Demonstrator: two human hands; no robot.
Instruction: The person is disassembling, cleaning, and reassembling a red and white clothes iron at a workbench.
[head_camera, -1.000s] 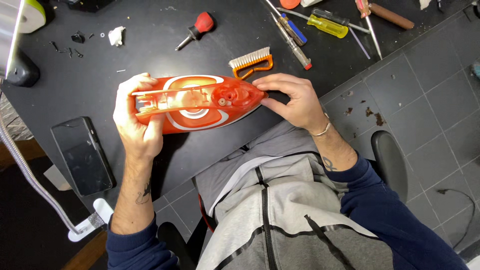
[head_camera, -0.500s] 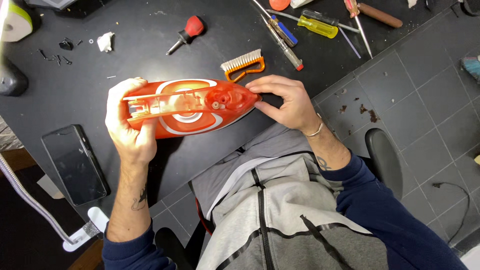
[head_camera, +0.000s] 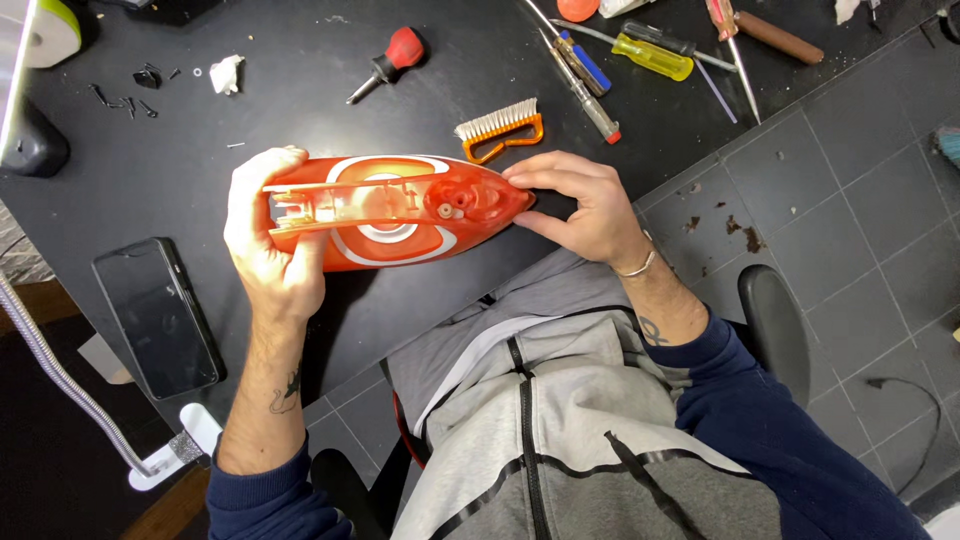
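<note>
A: What is each hand holding?

B: Both are on the translucent orange plastic clothes-iron body with white curved markings, which lies on its side over the near part of the black worktable, pointed nose toward the person's right. The left hand is wrapped around the blunt rear end, fingers curled over the top edge and thumb underneath. The right hand meets the pointed tip, fingers half closed and pinching it.

A: So the iron sits between the two hands?

B: Yes, spanning them end to end, just above the person's lap, with the open handle channel facing up.

A: What's around it?

B: Just beyond the nose, a small brush with pale bristles and an orange loop handle. Farther back, a stubby screwdriver with a red bulb grip and a screwdriver with a clear yellow handle among other tools. A dark smartphone lies well to the left hand's side, near the table edge.
</note>
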